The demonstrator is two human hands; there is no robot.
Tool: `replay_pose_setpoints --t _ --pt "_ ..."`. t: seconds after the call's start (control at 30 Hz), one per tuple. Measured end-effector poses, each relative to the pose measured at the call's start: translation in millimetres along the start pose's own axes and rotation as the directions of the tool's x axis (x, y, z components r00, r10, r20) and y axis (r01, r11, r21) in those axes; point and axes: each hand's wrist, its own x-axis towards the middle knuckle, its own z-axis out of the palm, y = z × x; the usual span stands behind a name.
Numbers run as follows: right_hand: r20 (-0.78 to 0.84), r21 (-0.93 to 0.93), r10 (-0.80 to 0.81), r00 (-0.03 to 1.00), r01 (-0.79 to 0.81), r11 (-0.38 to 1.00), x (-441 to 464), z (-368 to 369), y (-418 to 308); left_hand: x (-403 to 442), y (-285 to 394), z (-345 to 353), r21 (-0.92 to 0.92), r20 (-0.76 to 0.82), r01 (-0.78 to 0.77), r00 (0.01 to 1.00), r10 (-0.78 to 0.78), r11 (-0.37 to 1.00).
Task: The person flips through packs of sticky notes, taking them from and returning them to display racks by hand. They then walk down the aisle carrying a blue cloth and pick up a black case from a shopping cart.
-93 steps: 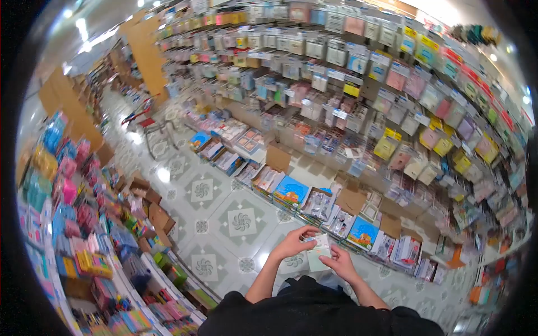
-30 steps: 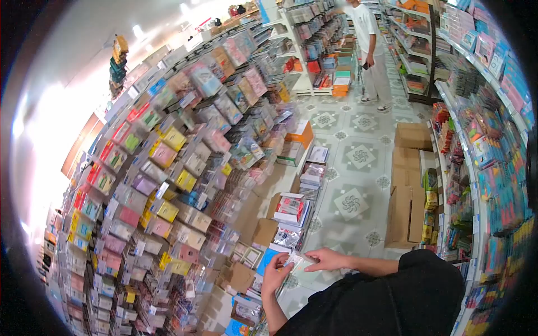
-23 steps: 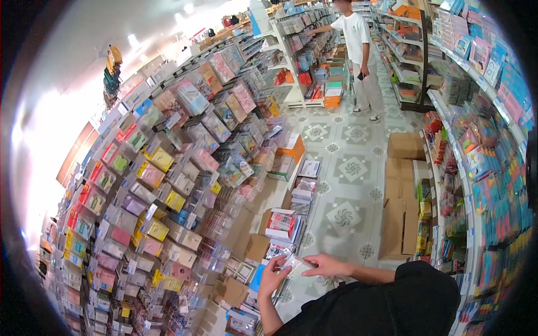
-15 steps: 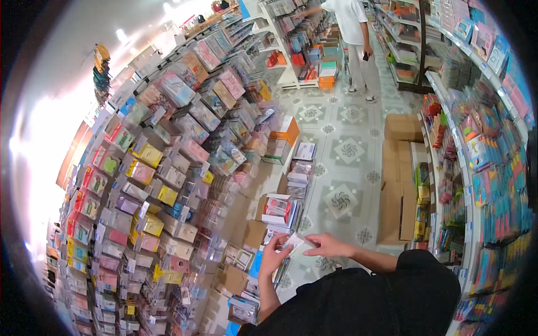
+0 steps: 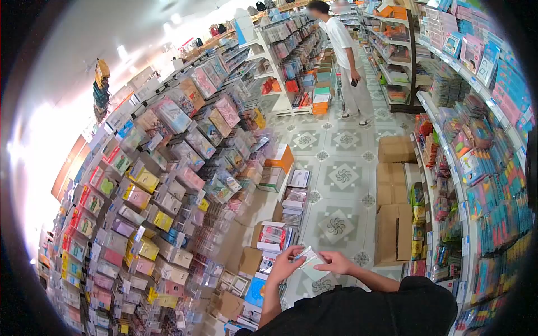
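Between my two hands is a small flat packet (image 5: pixel 311 265), pale green with a whitish printed upper part; its exact kind is too small to tell. My left hand (image 5: pixel 284 264) pinches its left edge with bent fingers. From the other side my right hand (image 5: pixel 336 262) grips the right edge, thumb on top. The packet is tilted and held above the tiled floor, in front of my black shirt. Just left of my left hand stand open cartons, one with red and white packs (image 5: pixel 272 234).
A long rack of hanging packets (image 5: pixel 174 224) fills the left side. Shelves of colourful packs (image 5: pixel 482 185) line the right, with brown cartons (image 5: pixel 393 229) at their foot. A person in a white shirt (image 5: pixel 338 40) stands farther down the tiled aisle (image 5: pixel 343 175).
The packet has turned so that its pale green face shows more, and my hands have moved slightly lower and to the right. The view has tilted up, showing more of the other person.
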Motion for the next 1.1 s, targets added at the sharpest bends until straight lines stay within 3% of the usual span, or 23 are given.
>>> replay_pose_setpoints --t 0.13,0.2,0.33,0.4,0.5,0.53,0.6,0.67,0.77,0.87,0.93,1.0,1.1 --pt "0.022 -0.041 0.020 1.000 -0.019 0.999 6.5 -8.6 0.1 0.7 0.2 -0.4 -0.013 -0.021 -0.058 0.998 0.058 0.998" --pt "0.032 -0.316 0.094 0.995 -0.080 0.945 9.7 -8.1 -5.8 2.2 -3.1 -3.8 -0.023 -0.018 -0.048 0.999 0.047 0.999" --pt "0.065 -0.228 0.147 0.987 -0.129 0.965 10.7 10.2 -5.6 -8.1 -4.8 -11.5 -0.068 -0.038 -0.029 0.999 0.026 0.997" --pt "0.095 -0.054 0.055 0.994 -0.050 0.997 20.7 8.4 -0.2 -6.4 -17.1 -16.5 -0.114 -0.024 0.016 1.000 -0.019 0.993" --pt "0.097 -0.005 -0.029 0.995 0.030 1.000 33.6 11.4 30.6 -3.9 -43.2 -17.7 -0.156 -0.054 -0.010 0.999 0.002 0.988" --pt "0.111 -0.057 0.055 0.992 -0.048 0.997 29.8 15.3 3.1 -6.0 -36.4 -23.0 -0.083 -0.036 0.015 0.999 -0.018 0.996" --pt "0.129 0.000 0.108 0.986 -0.108 0.994 34.0 35.7 26.9 -21.9 -51.1 -32.8 -0.056 -0.020 0.065 0.998 -0.066 0.996" --pt "0.144 -0.059 0.123 0.982 -0.115 0.992 64.0 22.5 25.1 -7.4 -50.7 -46.1 0.046 -0.048 0.008 0.999 -0.006 0.999" --pt "0.079 -0.113 0.204 0.976 -0.195 0.974 65.7 42.7 15.4 -5.4 -75.2 -55.6 -0.139 -0.077 0.012 0.997 -0.023 0.990" --pt "0.104 -0.067 0.259 0.960 -0.253 0.965 78.5 61.1 5.1 -11.8 -80.9 -67.8 -0.152 -0.055 0.035 0.998 -0.044 0.988" --pt "0.097 -0.273 0.317 0.944 -0.281 0.920 89.6 65.5 -13.2 -5.2 -93.1 -78.1 -0.143 -0.061 0.074 0.995 -0.084 0.987" --pt "0.085 -0.259 0.302 0.949 -0.272 0.927 104.5 66.6 30.0 -4.3 -102.0 -87.2 -0.164 -0.056 0.057 0.996 -0.067 0.985" --pt "0.086 -0.202 0.325 0.942 -0.303 0.931 114.7 83.2 18.0 -7.6 -115.8 -102.8 -0.194 -0.066 0.015 0.997 -0.028 0.981"
